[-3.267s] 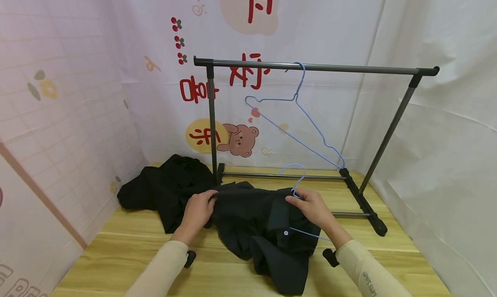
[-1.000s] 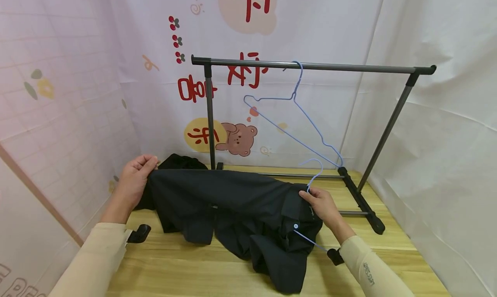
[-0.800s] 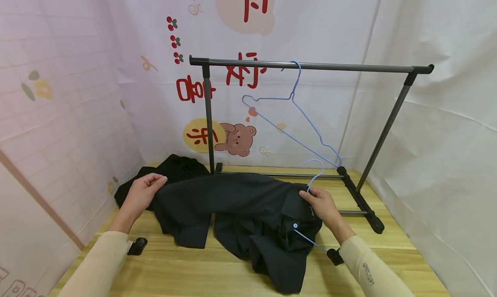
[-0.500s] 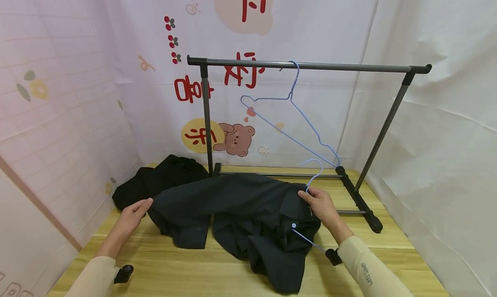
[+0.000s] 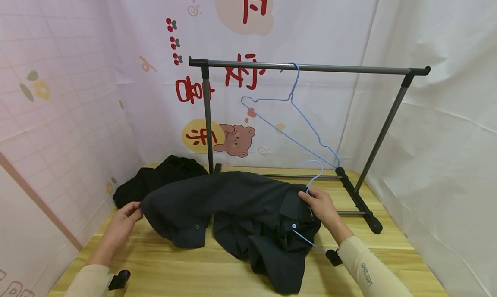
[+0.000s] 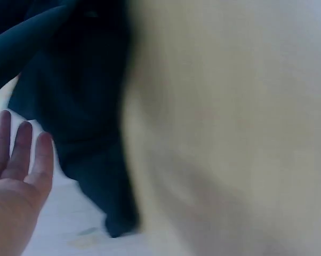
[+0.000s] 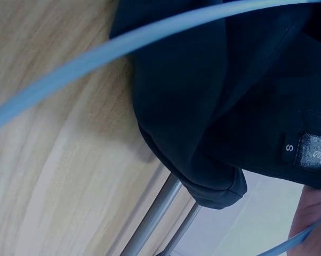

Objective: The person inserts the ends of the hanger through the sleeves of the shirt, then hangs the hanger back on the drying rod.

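Observation:
A dark button-up shirt [image 5: 233, 198] spreads across the table, one sleeve drawn out to the left. At the elbow-like bend of that sleeve, my left hand [image 5: 121, 223] pinches the cloth with thumb and forefinger. Its other fingers [image 6: 23, 149] are loosely extended in the left wrist view. My right hand [image 5: 319, 204] grips the collar together with the neck of a blue wire hanger [image 5: 320, 170]. The hanger's hook sticks up above the collar, and its lower wire comes out near a pale button [image 5: 294, 226]. A collar label [image 7: 315, 152] shows in the right wrist view.
Behind the shirt stands a grey metal clothes rack [image 5: 349, 69]. Another blue wire hanger [image 5: 291, 95] hangs from its bar. A heap of black cloth [image 5: 155, 180] lies at the back left of the wooden table [image 5: 233, 279]. Fabric backdrops enclose the sides and back.
My left hand drew the sleeve out leftward, then came down and toward me along its edge, ending lower and farther left. My right hand shifted slightly right early on, then stayed at the collar.

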`<state>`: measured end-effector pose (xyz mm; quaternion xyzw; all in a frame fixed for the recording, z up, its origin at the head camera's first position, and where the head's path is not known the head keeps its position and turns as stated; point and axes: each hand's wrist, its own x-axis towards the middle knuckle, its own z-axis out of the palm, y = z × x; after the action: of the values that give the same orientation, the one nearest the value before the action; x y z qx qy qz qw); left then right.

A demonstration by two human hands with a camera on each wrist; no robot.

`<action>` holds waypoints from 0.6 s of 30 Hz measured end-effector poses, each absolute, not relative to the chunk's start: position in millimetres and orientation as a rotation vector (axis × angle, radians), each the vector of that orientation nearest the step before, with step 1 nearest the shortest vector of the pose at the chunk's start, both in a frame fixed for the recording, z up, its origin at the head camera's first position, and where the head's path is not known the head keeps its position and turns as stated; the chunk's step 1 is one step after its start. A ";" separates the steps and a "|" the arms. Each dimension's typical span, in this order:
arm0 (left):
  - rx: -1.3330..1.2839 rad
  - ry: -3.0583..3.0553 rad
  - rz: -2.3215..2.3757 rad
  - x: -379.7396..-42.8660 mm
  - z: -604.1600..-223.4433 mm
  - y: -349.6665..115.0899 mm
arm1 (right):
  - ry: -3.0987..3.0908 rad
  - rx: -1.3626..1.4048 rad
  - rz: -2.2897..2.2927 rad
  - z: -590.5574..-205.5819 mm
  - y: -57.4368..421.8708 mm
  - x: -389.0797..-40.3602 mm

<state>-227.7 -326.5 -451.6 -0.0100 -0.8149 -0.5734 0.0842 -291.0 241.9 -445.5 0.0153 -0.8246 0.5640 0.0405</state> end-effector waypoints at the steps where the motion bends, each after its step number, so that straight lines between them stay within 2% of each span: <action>1: -0.056 -2.314 -1.844 -228.7 -444.6 -327.4 | -2.525 0.042 1.718 -445.9 242.1 -291.1; 5: -0.152 -1.849 -2.228 -233.8 -412.5 -332.9 | -2.517 0.020 1.700 -447.7 244.5 -291.3; 9: -0.132 -1.781 -2.245 -233.8 -381.2 -343.7 | -2.516 0.032 1.708 -448.7 246.6 -291.8; 13: -0.049 -2.282 -1.724 -233.1 -367.6 -356.4 | -2.505 0.025 1.711 -448.0 247.0 -291.8; 16: -0.050 -2.674 -1.164 -234.1 -377.4 -366.4 | -2.493 0.004 1.721 -447.8 247.6 -291.4; 18: -0.107 -2.830 -0.949 -234.0 -390.2 -373.2 | -2.490 -0.005 1.725 -448.2 248.4 -291.1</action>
<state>-234.0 -373.2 -390.2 -0.0359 -0.9446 -0.3169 0.0773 -291.1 248.4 -448.2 -0.0018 -0.8207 0.5685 0.0564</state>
